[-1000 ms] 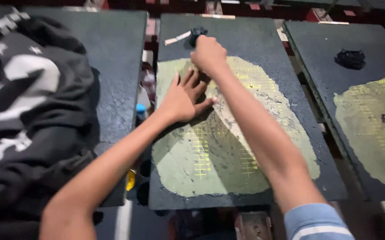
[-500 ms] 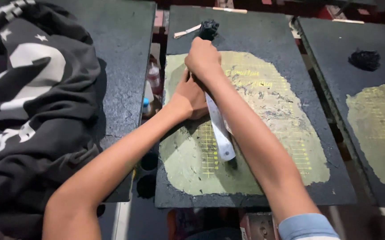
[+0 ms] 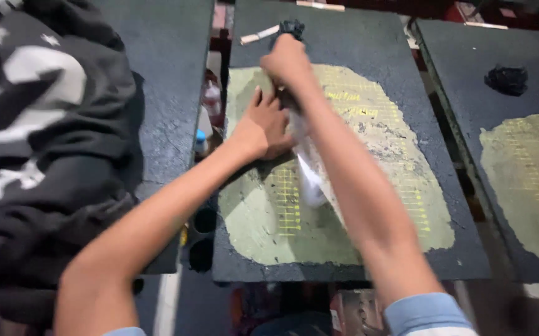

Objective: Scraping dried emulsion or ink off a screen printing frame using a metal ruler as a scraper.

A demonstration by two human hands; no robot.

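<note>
Black board (image 3: 369, 37) with a yellow-green patch fills the middle; a black garment (image 3: 39, 155) lies at nine o'clock. The left hand (image 3: 263, 127) presses flat, fingers spread, on the patch. At twelve o'clock, the right hand (image 3: 288, 59) grips a blurred whitish strip (image 3: 310, 174).

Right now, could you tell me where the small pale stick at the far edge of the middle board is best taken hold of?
Pinch the pale stick at its free left end, from above. It lies flat on the middle board, and its right end meets a dark wad.
</note>
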